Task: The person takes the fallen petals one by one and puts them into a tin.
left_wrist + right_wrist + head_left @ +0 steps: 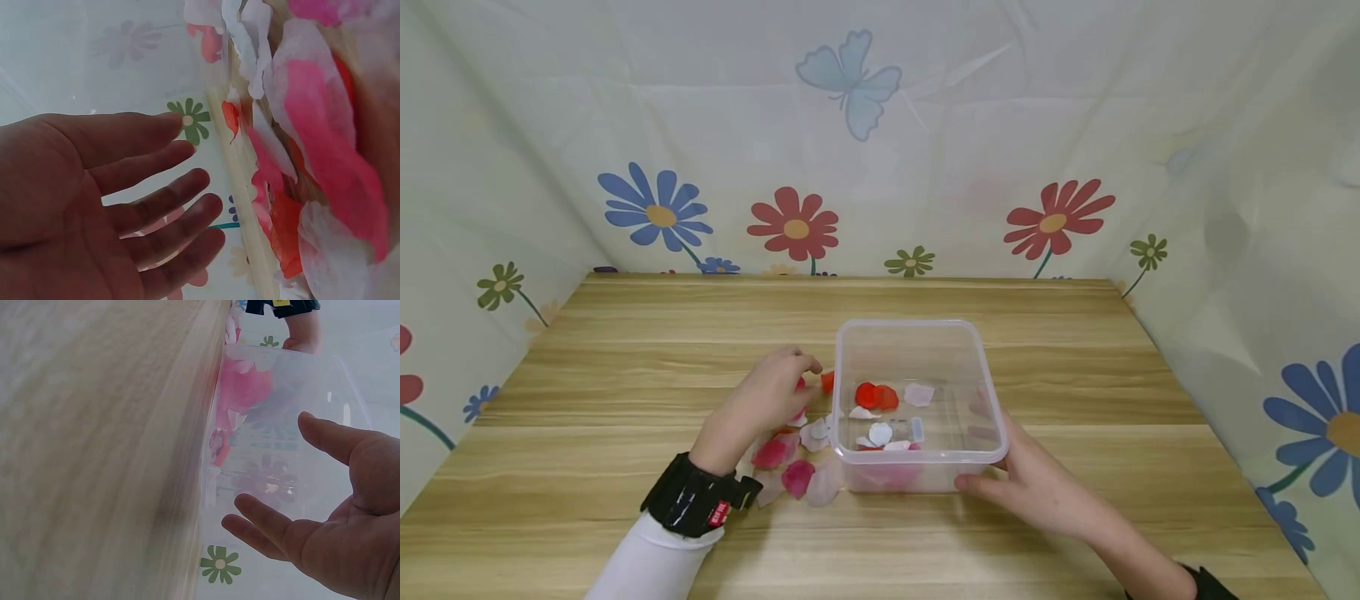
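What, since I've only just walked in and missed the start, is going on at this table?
A person's left hand is over loose red, pink and white petals on the wooden table, with none visible in its grasp. Their right hand is spread at the right side of a clear open-topped box. Several more petals lie inside the box, while the loose ones are to its left.

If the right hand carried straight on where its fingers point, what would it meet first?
Most likely the near side wall of the clear plastic box; the right hand is right beside it, possibly touching already, as depth is unclear.
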`<action>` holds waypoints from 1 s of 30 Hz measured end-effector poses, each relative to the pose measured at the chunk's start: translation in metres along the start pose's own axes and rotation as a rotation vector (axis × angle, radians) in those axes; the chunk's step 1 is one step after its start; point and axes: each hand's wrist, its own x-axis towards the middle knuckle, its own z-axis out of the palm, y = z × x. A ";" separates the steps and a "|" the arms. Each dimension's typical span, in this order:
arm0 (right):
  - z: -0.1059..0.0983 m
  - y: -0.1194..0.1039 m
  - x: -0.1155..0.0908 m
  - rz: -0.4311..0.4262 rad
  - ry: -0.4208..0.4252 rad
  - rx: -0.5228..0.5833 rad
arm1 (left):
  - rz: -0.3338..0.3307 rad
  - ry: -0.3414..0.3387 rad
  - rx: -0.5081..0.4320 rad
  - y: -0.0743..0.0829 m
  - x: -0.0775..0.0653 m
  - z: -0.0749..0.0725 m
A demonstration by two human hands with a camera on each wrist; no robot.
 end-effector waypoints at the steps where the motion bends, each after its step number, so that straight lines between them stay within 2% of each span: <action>1: 0.000 0.000 0.000 0.001 0.001 -0.001 | -0.005 -0.015 0.007 0.000 0.000 -0.001; 8: -0.001 0.000 0.000 -0.008 -0.002 -0.004 | -0.049 -0.120 0.073 -0.003 -0.005 -0.004; 15: -0.001 0.000 -0.001 -0.011 -0.008 0.007 | -0.101 -0.162 0.027 -0.004 -0.011 -0.006; 19: -0.001 0.000 -0.001 -0.002 -0.003 -0.003 | -0.133 -0.195 0.012 -0.004 -0.009 -0.004; 30: -0.001 0.000 -0.001 -0.006 -0.008 0.002 | -0.122 -0.203 -0.015 -0.009 -0.006 0.003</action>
